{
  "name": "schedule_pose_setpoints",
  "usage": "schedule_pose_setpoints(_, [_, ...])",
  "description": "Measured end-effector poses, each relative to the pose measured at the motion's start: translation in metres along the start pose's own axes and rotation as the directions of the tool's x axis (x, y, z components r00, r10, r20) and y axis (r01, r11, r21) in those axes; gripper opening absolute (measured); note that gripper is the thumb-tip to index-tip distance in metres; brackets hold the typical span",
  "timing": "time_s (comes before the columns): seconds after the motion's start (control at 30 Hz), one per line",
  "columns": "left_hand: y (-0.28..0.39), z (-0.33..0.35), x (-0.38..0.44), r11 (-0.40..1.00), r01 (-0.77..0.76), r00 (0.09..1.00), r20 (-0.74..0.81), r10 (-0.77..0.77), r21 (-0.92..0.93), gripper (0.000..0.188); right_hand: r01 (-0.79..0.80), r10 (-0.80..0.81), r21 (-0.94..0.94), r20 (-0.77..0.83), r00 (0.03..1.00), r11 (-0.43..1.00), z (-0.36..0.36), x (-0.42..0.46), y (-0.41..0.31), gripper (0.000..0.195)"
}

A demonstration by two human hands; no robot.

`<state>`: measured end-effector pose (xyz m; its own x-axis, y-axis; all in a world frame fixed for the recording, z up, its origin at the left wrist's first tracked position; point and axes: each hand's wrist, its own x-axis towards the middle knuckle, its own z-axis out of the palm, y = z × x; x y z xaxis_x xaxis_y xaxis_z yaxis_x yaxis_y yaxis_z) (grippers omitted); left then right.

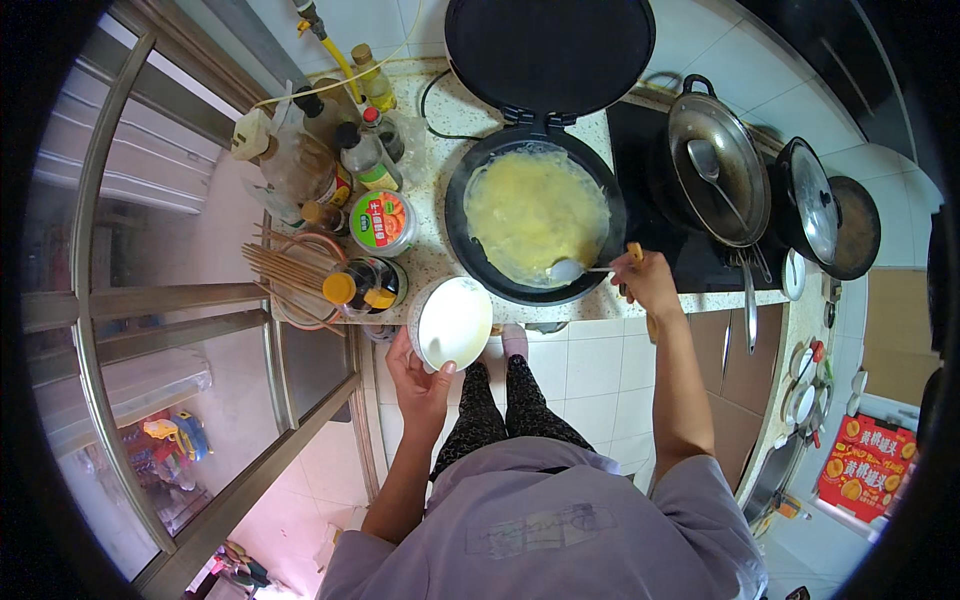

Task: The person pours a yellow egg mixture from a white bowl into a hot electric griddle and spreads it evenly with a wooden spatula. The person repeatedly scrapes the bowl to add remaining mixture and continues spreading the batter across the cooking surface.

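Note:
My left hand [424,382] holds a white bowl [454,322] tilted at the counter's front edge, thumb on its rim. My right hand [646,283] grips a metal spoon [566,271] together with what looks like a wooden handle [635,252]. The spoon's bowl rests on the lower right part of a thin yellow egg-like layer [536,206]. That layer covers most of the round black electric griddle pan [459,236], whose lid [551,52] stands open behind it. The far end of the wooden-handled item is hidden.
Bottles [367,154], a lidded plastic tub [382,223] and chopsticks [289,266] crowd the counter's left side. Right of the griddle, a lidded wok [716,169] with a ladle on top stands on the black cooktop [637,217]. A glass-lidded pot [814,202] and a pan [855,225] stand farther right.

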<state>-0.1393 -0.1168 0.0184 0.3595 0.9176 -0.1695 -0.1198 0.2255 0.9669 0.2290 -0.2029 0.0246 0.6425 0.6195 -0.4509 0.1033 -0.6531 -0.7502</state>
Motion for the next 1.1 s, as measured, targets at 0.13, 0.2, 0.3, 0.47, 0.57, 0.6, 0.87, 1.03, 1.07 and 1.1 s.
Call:
schedule_pose_setpoints(0.13, [0.000, 0.001, 0.000, 0.999, -0.018, 1.000, 0.019, 0.018, 0.029, 0.080, 0.029, -0.034, -0.074, -0.064, 0.997, 0.997, -0.019, 0.003, -0.010, 0.009])
schedule_pose_setpoints(0.2, [0.002, 0.003, 0.000, 1.000, -0.013, 1.000, 0.023, 0.012, 0.027, 0.080, 0.006, -0.006, 0.069, -0.006, 1.000, 0.998, -0.012, 0.003, -0.013, 0.009])
schedule_pose_setpoints(0.3, [0.004, 0.008, 0.000, 1.000, -0.007, 1.000, 0.026, 0.007, 0.017, 0.080, -0.014, -0.004, 0.169, 0.105, 0.994, 0.985, 0.004, 0.003, -0.015, 0.010])
schedule_pose_setpoints(0.47, [-0.002, 0.006, -0.001, 0.996, -0.053, 0.998, 0.044, 0.050, 0.066, 0.080, -0.011, 0.011, -0.018, 0.047, 0.999, 1.000, -0.010, 0.008, 0.000, 0.011])
schedule_pose_setpoints(0.57, [-0.001, 0.008, -0.003, 1.000, -0.007, 1.000, 0.007, 0.007, 0.023, 0.081, -0.006, 0.006, 0.042, -0.004, 1.000, 0.999, -0.017, 0.001, -0.014, 0.010])
schedule_pose_setpoints(0.6, [-0.001, 0.009, -0.003, 1.000, -0.001, 1.000, 0.015, 0.000, 0.020, 0.081, -0.009, 0.008, 0.098, 0.007, 1.000, 0.995, -0.011, 0.001, -0.012, 0.010])
schedule_pose_setpoints(0.87, [0.006, 0.009, -0.002, 1.000, -0.009, 1.000, 0.011, 0.008, 0.030, 0.081, 0.023, -0.022, -0.042, 0.020, 1.000, 0.999, 0.009, 0.005, -0.007, 0.014])
schedule_pose_setpoints(1.03, [0.002, 0.008, -0.001, 1.000, 0.016, 1.000, 0.000, -0.016, 0.010, 0.082, 0.025, -0.025, 0.056, -0.002, 1.000, 0.998, 0.003, 0.002, -0.002, 0.012])
schedule_pose_setpoints(1.07, [0.001, 0.009, -0.001, 1.000, 0.029, 1.000, -0.004, -0.029, 0.008, 0.082, 0.041, -0.043, 0.104, 0.013, 0.999, 0.994, 0.011, 0.000, 0.000, 0.012])
schedule_pose_setpoints(1.1, [0.002, 0.010, 0.000, 1.000, 0.023, 1.000, 0.001, -0.023, 0.010, 0.082, 0.028, -0.030, 0.125, 0.021, 0.999, 0.992, 0.023, -0.003, -0.006, 0.012])
